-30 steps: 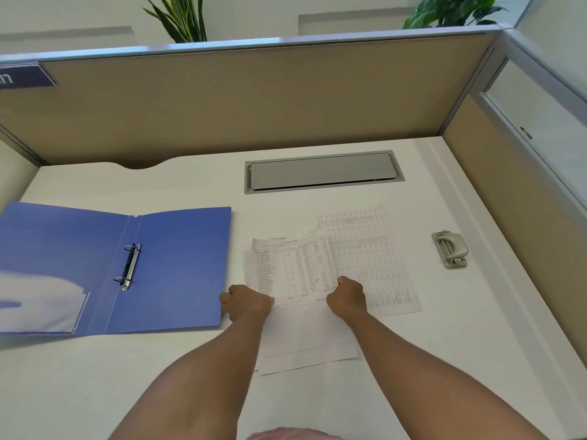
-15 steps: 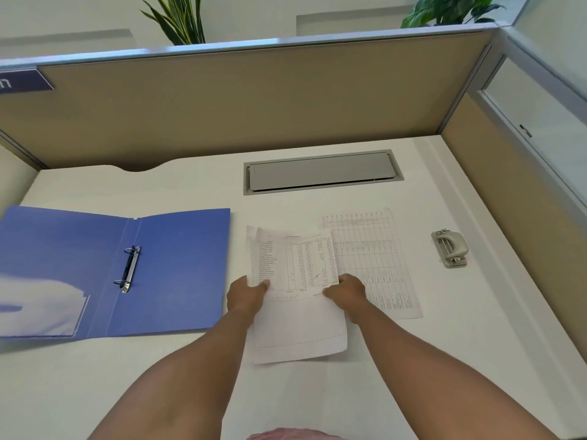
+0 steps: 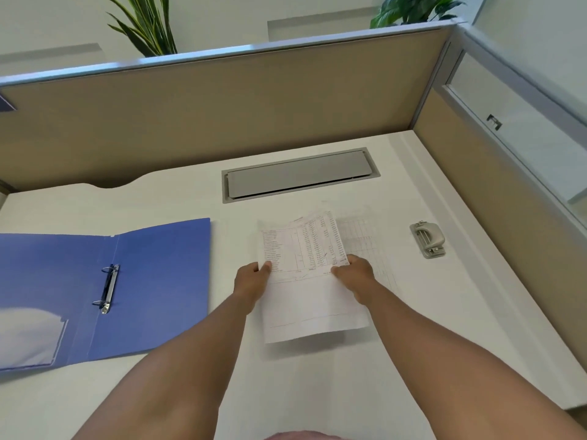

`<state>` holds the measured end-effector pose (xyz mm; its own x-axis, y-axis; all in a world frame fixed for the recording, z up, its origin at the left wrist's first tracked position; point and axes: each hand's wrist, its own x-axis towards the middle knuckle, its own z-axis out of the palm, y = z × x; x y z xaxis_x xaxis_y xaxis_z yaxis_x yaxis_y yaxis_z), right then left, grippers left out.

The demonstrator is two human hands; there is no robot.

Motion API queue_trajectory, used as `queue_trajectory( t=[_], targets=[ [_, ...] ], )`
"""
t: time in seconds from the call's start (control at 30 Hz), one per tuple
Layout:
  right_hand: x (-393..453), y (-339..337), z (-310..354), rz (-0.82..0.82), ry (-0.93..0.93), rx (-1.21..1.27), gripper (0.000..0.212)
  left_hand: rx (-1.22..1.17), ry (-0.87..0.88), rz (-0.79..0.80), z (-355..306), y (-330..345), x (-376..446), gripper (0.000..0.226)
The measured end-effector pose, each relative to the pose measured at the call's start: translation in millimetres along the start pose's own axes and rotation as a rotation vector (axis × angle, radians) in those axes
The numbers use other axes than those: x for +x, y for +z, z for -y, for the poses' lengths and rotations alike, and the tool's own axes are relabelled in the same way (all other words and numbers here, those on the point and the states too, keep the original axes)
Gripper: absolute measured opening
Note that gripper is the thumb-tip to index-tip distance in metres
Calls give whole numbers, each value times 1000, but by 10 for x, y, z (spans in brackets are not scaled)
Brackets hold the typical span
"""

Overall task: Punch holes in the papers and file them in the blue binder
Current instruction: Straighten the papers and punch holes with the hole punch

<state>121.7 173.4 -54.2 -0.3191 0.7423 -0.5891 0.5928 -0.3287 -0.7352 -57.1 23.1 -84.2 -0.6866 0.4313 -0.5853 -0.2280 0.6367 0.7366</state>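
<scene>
The left hand (image 3: pixel 252 281) pinched the left edge of the printed papers (image 3: pixel 305 274), thumb on top, and the right hand (image 3: pixel 354 274) gripped their right edge the same way, so the sheets were held between both hands just above the white table (image 3: pixel 444 312). Another sheet with a printed grid (image 3: pixel 370 242) lay flat on the table, partly under the held papers. The blue binder (image 3: pixel 152 281) lay open to the left, its metal rings (image 3: pixel 108 289) bare. A grey hole punch (image 3: pixel 427 239) sat well to the right. The print was too small to read.
</scene>
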Motion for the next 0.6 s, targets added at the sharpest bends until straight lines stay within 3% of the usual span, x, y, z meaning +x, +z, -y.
queue_trajectory(
  t=[0.17, 0.23, 0.33, 0.6],
  targets=[
    [142, -314, -49, -119, 20, -70, 30, 73, 2, 72, -183, 384, -6, 37],
    [178, -420, -56, -162, 19, -126, 30, 65, 17, 109, -221, 532, 4, 20],
    [226, -539, -78, -197, 21, -174, 34, 60, 35, 142, -300, 714, -38, 19],
    [345, -745, -143, -263, 45, -249, 32, 115, 11, 90, -325, 1009, -3, 20]
  ],
)
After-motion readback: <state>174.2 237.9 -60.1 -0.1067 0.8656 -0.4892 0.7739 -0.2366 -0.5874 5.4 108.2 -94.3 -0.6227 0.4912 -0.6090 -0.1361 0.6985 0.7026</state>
